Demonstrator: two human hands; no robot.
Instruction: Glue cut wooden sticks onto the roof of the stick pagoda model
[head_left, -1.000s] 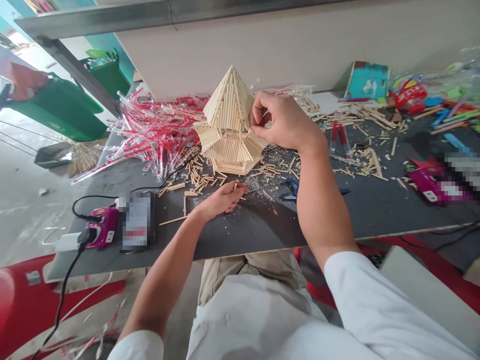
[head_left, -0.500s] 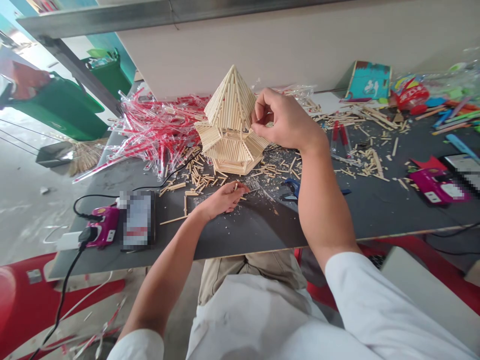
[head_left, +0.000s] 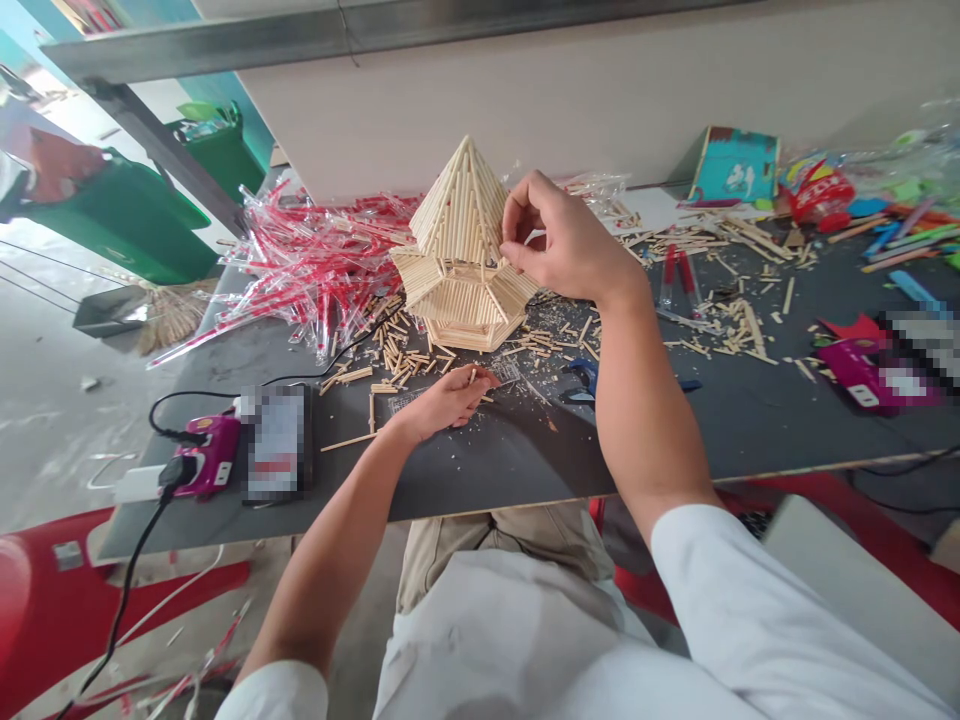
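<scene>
A pale wooden stick model [head_left: 463, 215] with a pointed roof and a flared lower tier stands upright on the dark table [head_left: 525, 465]. My right hand [head_left: 544, 235] is at the right side of its roof, thumb and forefinger pinched together; anything between them is too small to make out. In front of the model, my left hand [head_left: 454, 398] rests low over the table, its fingers curled round a short wooden stick [head_left: 473, 376]. Cut stick pieces [head_left: 401, 350] lie around the model's base.
Red and clear plastic wrappers [head_left: 300, 255] are heaped at the left. A phone [head_left: 277, 440] and a purple power socket [head_left: 214, 455] lie at the front left. Blue-handled pliers [head_left: 583, 378] lie beside my right forearm. A teal board [head_left: 736, 165] leans on the wall.
My right hand has barely shifted at the roof's right side, its fingertips slightly closer to the sticks. The left hand stays where it was.
</scene>
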